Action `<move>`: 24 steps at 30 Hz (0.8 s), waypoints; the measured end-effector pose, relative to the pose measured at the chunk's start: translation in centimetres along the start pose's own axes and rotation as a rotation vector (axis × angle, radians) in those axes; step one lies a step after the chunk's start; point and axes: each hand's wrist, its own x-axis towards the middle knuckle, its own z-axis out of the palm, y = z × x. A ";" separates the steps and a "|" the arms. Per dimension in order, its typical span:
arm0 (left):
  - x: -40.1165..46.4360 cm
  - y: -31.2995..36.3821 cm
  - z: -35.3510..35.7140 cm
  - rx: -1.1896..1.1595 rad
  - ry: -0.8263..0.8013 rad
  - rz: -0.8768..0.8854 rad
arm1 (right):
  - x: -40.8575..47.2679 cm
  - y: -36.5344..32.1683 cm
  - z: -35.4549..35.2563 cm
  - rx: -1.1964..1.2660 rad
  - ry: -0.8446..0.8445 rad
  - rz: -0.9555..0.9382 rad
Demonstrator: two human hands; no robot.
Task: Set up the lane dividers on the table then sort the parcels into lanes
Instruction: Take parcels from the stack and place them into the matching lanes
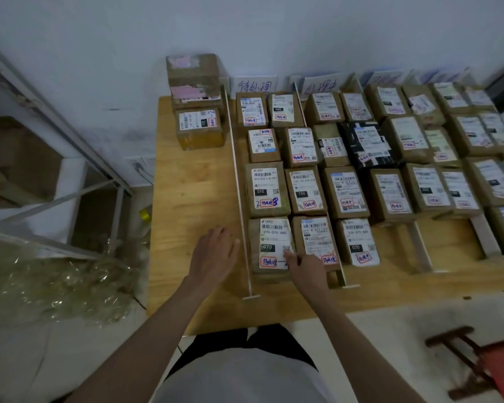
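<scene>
Lane dividers (239, 181) up on worktop (192, 199); most parcels in lanes. My right hand (304, 270) fingers curled on near edge of 070 parcel (271, 245) in left lane. Left hand (214, 253) flat, fingers spread, on worktop. Two stacked boxes (197, 103) left of first divider look unsorted.

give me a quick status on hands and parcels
Left hand open beside divider. Right hand on near parcel. Two parcels outside lanes.

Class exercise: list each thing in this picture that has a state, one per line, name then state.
left hand: open, fingers spread above the table
right hand: fingers on front parcel
left divider: upright, in place
stacked boxes: outside the lanes
</scene>
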 end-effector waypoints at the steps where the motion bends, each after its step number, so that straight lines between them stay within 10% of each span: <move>1: -0.1 0.0 0.1 0.001 -0.001 -0.001 | 0.2 0.0 0.2 0.013 -0.008 0.018; 24: -0.4 5.4 4.8 -0.034 -0.225 0.021 | 2.8 4.4 -2.5 -0.287 0.173 -0.101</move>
